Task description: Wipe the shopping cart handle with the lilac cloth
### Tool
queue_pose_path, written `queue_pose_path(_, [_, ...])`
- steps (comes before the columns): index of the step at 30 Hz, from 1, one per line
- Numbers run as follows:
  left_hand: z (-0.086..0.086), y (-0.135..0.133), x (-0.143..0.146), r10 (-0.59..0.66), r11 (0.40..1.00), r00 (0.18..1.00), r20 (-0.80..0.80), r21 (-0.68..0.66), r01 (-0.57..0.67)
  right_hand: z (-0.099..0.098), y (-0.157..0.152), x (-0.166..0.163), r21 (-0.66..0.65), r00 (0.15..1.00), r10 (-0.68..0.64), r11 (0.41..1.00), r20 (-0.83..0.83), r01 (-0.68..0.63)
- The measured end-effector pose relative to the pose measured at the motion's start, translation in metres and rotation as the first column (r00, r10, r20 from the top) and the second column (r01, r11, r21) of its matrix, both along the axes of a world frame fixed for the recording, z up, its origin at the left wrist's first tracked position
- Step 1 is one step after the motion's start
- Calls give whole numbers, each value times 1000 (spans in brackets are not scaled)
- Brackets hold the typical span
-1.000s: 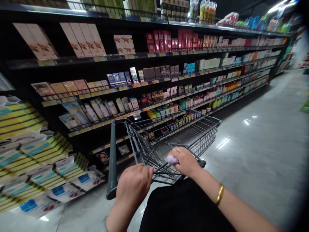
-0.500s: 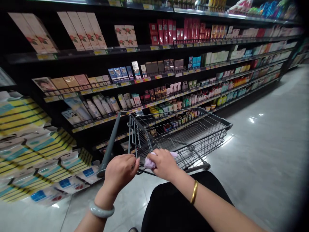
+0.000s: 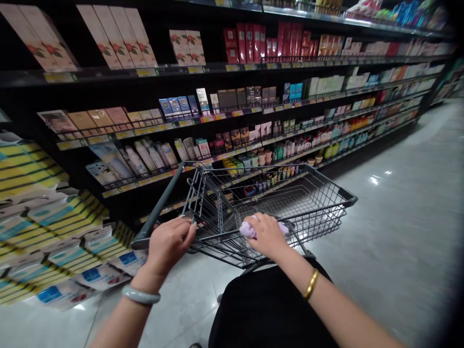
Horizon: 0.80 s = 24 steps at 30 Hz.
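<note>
A dark grey wire shopping cart (image 3: 319,210) stands at an angle in front of me, its handle (image 3: 161,200) towards the left. My left hand (image 3: 170,244) is closed around the near side bar close to the end of the handle, its palm side hidden. A pale purple cloth (image 3: 248,229) is bunched under my right hand (image 3: 267,235), whose fingers are curled round it. That hand presses the cloth on the cart's near top rim. Bare wire mesh shows in much of the basket.
Long dark shelves (image 3: 119,130) of boxed and bottled goods run along the far side of the cart. Yellow-and-white packs (image 3: 47,227) are stacked at left. Glossy tiled floor (image 3: 391,232) stretches to the right. My black-clothed leg (image 3: 268,309) is close below the cart.
My right hand has slid right along the cart's rim with the cloth. My left hand and the cart's handle end have shifted left and slightly up in view.
</note>
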<state>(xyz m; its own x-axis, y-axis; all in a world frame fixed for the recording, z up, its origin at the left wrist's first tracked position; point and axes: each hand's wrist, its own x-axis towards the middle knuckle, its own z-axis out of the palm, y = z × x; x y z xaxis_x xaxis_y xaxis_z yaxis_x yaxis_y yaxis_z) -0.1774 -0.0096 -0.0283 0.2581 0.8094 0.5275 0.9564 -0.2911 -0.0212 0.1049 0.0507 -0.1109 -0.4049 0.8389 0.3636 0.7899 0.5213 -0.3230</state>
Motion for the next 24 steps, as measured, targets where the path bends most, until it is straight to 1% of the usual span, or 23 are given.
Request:
queue_pose_path(2, [-9, 9, 31, -19, 1000, 994, 111, -8, 20, 3, -4, -20, 7, 999, 36, 999, 15, -36])
queue_pose_path(4, [-23, 21, 63, -34, 991, 971, 238, -120, 64, 5, -5, -36, 11, 997, 55, 998, 48, -56])
queue_pose_path(5, [-30, 26, 77, 0, 984, 950, 313, -167, 55, 5, -4, -40, 12, 996, 61, 998, 68, -62])
queue_pose_path(6, [-37, 32, 88, 53, 981, 930, 364, -193, 20, 5, -3, -43, 14, 994, 66, 998, 88, -68])
queue_pose_path(7, [-44, 36, 95, 111, 972, 928, 356, -233, -26, 4, -1, -43, 16, 992, 72, 997, 104, -74])
queue_pose_path(8, [-50, 39, 99, 151, 962, 937, 315, -266, -65, 4, 1, -43, 21, 991, 77, 997, 113, -80])
queue_pose_path(10, [-59, 43, 100, 177, 949, 966, 190, -293, -117, 1, 3, -37, 43, 990, 81, 995, 114, -86])
queue_pose_path(12, [-64, 44, 95, 151, 950, 985, 83, -287, -122, -2, 5, -26, 72, 993, 71, 994, 95, -78])
queue_pose_path(15, [-67, 45, 88, 100, 955, 995, -9, -278, -99, -12, 10, 0, 100, 997, 44, 994, 66, -50])
queue_pose_path(20, [-72, 49, 88, 92, 966, 992, -81, -234, -109, -30, 20, 52, 130, 998, -40, 991, 46, 33])
queue_pose_path(22, [-75, 50, 90, 83, 969, 993, -81, -228, -100, -31, 21, 59, 123, 996, -85, 989, 32, 81])
queue_pose_path(24, [-76, 50, 93, 88, 969, 993, -80, -225, -104, -28, 19, 50, 114, 993, -120, 987, 20, 117])
